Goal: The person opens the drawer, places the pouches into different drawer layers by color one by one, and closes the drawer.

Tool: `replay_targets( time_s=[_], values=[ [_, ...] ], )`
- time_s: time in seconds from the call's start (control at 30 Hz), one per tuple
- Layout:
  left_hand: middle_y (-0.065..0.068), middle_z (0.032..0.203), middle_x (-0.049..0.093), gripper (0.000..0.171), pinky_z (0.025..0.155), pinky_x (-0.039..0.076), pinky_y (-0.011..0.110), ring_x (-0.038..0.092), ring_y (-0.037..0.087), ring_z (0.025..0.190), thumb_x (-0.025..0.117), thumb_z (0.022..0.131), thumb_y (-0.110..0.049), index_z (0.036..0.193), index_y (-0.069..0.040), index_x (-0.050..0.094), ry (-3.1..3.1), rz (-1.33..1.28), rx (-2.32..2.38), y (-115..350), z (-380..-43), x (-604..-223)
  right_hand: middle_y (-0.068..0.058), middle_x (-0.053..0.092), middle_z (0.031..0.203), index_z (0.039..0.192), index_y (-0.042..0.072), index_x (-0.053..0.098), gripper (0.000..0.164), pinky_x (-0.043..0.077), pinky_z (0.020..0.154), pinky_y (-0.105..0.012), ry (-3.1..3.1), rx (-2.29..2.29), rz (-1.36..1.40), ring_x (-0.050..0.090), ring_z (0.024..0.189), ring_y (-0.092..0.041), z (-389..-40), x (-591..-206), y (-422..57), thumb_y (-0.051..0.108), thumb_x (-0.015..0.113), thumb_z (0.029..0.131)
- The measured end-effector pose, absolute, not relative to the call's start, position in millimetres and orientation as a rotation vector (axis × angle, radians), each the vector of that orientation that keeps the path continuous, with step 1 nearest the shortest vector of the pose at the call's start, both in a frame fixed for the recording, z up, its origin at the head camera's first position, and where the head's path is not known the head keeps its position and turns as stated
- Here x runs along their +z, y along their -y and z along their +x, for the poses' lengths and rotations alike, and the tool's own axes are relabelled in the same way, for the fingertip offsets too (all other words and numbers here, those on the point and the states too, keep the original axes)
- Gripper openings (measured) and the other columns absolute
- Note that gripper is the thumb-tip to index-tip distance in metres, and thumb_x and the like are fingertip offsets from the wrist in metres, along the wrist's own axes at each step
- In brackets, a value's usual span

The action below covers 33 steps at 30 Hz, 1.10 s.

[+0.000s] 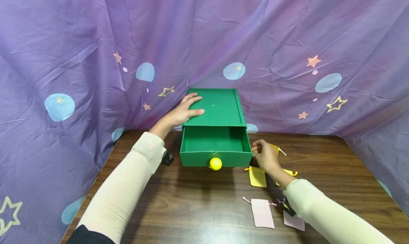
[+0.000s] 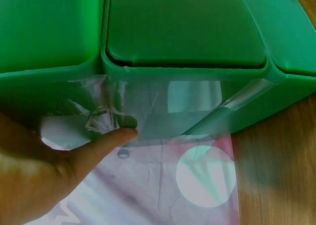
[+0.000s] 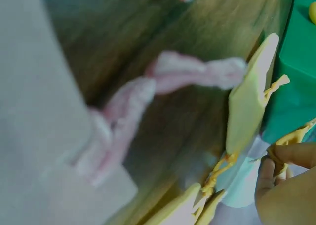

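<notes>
A green box (image 1: 214, 109) stands at the back of the table with its drawer (image 1: 195, 159) pulled out. The drawer has a round yellow knob (image 1: 215, 163). My left hand (image 1: 182, 113) rests on the box's top left edge, fingers extended. In the left wrist view the thumb (image 2: 106, 143) lies by clear tape (image 2: 163, 101) on the box. Beside the drawer's right wall, my right hand (image 1: 266, 157) pinches a golden-yellow drawstring pouch (image 3: 295, 137) between thumb and fingers. The hand hides part of it.
Two yellow pouches, one nearer the drawer (image 1: 257, 177) and one by the right wrist (image 1: 289, 172), lie on the wooden table (image 1: 191, 208). Nearer me lie a pink pouch (image 1: 262, 213) and another pink pouch (image 1: 294, 222), partly under the right sleeve. A purple curtain (image 1: 204, 41) hangs behind.
</notes>
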<state>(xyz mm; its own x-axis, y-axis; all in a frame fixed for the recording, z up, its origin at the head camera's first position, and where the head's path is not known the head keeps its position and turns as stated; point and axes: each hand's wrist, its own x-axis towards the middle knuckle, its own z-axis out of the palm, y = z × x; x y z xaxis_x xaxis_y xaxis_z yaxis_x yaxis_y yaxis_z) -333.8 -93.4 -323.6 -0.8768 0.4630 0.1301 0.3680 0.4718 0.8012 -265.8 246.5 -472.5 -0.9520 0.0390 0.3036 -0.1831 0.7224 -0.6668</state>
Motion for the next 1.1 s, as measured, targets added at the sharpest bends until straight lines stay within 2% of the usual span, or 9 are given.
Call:
replay_targets(
  time_s=[0.2,0.37,0.6,1.1],
  values=[
    [0.011,0.172,0.008,0.067,0.128,0.012,0.047,0.004,0.03,0.159,0.063,0.103,-0.02,0.161,-0.004,0.033,-2.613,0.741,1.367,94,-335,-324,-0.018,0.074,0.087,0.101,-0.007,0.066,0.022,0.048,0.066,-0.017,2.596,1.067,0.171,0.069,0.08,-0.028,-260,-468,-246,-0.016,0.062,0.081],
    [0.012,0.172,0.008,0.066,0.128,0.012,0.047,0.004,0.03,0.159,0.062,0.104,-0.02,0.16,-0.003,0.033,-2.609,0.741,1.374,93,-335,-325,-0.02,0.074,0.09,0.104,-0.009,0.065,0.025,0.047,0.067,-0.014,2.579,1.094,0.201,0.07,0.083,-0.032,-255,-460,-246,-0.017,0.066,0.08],
    [0.012,0.172,0.009,0.066,0.128,0.011,0.046,0.004,0.031,0.159,0.063,0.103,-0.02,0.16,-0.002,0.034,-2.617,0.739,1.374,93,-332,-323,-0.019,0.075,0.093,0.108,-0.007,0.066,0.028,0.05,0.071,-0.021,2.585,1.056,0.198,0.071,0.087,-0.033,-250,-447,-247,-0.013,0.073,0.081],
    [0.012,0.172,0.01,0.066,0.128,0.01,0.045,0.005,0.03,0.159,0.063,0.103,-0.02,0.16,-0.002,0.034,-2.626,0.734,1.369,93,-333,-323,-0.018,0.076,0.095,0.109,-0.005,0.067,0.029,0.053,0.076,-0.034,2.558,1.029,0.221,0.072,0.089,-0.036,-239,-425,-251,-0.012,0.075,0.082]
  ],
)
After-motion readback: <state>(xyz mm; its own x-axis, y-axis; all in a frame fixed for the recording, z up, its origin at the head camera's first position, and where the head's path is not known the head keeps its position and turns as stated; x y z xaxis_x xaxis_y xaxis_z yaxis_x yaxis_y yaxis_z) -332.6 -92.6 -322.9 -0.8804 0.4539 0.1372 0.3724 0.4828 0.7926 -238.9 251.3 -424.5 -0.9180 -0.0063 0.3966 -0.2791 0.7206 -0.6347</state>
